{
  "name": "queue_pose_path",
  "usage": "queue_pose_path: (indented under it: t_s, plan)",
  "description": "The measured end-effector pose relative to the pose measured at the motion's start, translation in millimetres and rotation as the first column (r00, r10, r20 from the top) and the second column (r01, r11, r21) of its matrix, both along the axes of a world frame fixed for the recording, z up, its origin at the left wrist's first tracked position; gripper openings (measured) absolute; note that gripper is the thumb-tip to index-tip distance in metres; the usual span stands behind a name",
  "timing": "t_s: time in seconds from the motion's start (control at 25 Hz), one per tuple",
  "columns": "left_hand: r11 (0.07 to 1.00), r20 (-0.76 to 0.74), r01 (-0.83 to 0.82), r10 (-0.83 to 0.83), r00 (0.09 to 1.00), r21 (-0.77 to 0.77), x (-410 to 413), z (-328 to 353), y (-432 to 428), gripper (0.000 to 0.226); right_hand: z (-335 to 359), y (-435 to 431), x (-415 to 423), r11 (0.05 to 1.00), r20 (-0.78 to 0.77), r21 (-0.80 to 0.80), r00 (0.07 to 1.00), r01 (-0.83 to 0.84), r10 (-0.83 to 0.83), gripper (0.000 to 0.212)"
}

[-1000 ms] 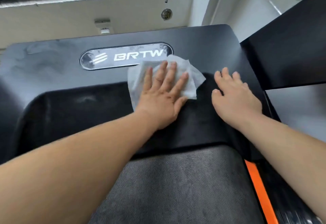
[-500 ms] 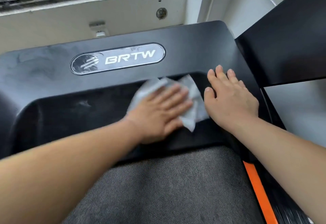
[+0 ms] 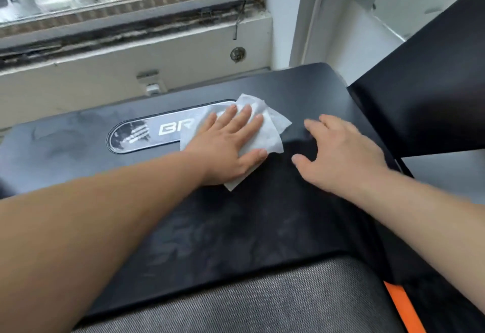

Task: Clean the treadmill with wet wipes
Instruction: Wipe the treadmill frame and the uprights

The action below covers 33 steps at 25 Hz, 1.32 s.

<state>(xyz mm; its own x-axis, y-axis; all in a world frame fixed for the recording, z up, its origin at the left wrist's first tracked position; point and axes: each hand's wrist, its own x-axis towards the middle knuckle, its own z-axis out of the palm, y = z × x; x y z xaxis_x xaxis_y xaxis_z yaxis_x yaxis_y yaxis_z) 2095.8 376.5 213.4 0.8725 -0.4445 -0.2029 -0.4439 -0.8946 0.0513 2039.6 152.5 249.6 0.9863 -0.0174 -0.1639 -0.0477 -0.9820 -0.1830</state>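
The left hand (image 3: pixel 231 143) lies flat, fingers spread, pressing the wet wipe (image 3: pixel 265 128) onto the treadmill cover (image 3: pixel 262 214), whose dusty stretch runs toward its left edge, while the right hand (image 3: pixel 341 157) rests open and empty beside it.

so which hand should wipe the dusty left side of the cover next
Left. The left hand already presses the wipe flat beside the logo plate, nearest the smudges. The right hand is bare, on the cover's far side.
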Motion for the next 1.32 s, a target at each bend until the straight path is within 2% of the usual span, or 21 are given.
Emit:
queue_pose_path:
  t_s: [0.12,0.24,0.48,0.72,0.92,1.0,1.08,1.2,1.32]
  plan:
    - [0.999,0.011,-0.026,0.026,1.000,0.020,-1,-10,-6,0.077,15,-4,50,0.996,-0.236,-0.045,0.969,-0.081,0.068,0.120]
    - [0.999,0.002,-0.031,0.031,1.000,-0.008,13,-11,-7,0.073,18,-2,77,0.977,-0.340,-0.170,0.938,-0.128,0.064,0.133]
    - [0.987,-0.005,-0.155,0.155,0.988,-0.041,58,-12,-18,0.064,15,-5,82,0.947,-0.423,-0.225,0.898,-0.230,0.118,0.135]
    - [0.983,0.051,-0.172,0.175,0.983,-0.057,119,-11,-35,0.059,18,-3,80,0.968,-0.393,-0.170,0.914,-0.182,0.103,0.137]
    - [0.963,-0.033,-0.268,0.267,0.963,-0.028,154,-4,-71,0.056,14,-5,82,0.985,-0.394,-0.118,0.917,-0.123,0.067,0.139]
    - [0.979,0.010,-0.206,0.206,0.978,-0.003,140,-3,-80,0.060,11,-8,83,0.987,-0.401,-0.109,0.913,-0.120,0.066,0.140]
    - [0.999,0.052,-0.048,0.048,0.997,-0.009,108,-5,-78,0.063,9,-8,83,0.986,-0.405,-0.114,0.912,-0.122,0.066,0.140]
    - [0.990,0.014,0.140,-0.140,0.990,-0.030,75,-5,-57,0.064,12,-7,85,0.990,-0.417,-0.106,0.908,-0.090,0.039,0.135]
    - [0.994,-0.017,0.092,-0.093,0.996,-0.051,77,0,-27,0.061,15,-7,84,0.985,-0.412,-0.120,0.909,-0.123,0.064,0.137]
